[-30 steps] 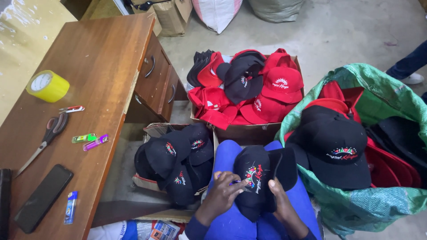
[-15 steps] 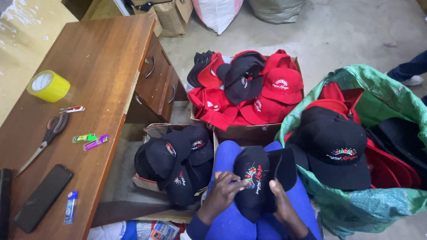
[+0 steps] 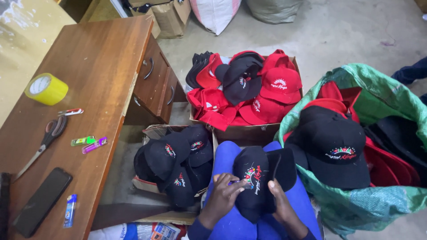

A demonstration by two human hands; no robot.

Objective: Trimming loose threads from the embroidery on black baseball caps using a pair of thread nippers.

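Both hands are gripping a black cap (image 3: 258, 178) on the lap: left hand (image 3: 224, 195) fingers curled closed on its front, right hand (image 3: 278, 202) fingers clasping its side.

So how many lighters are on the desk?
3: a green lighter and a purple lighter side by side mid-desk, and a blue lighter near the phone. None looks hidden.
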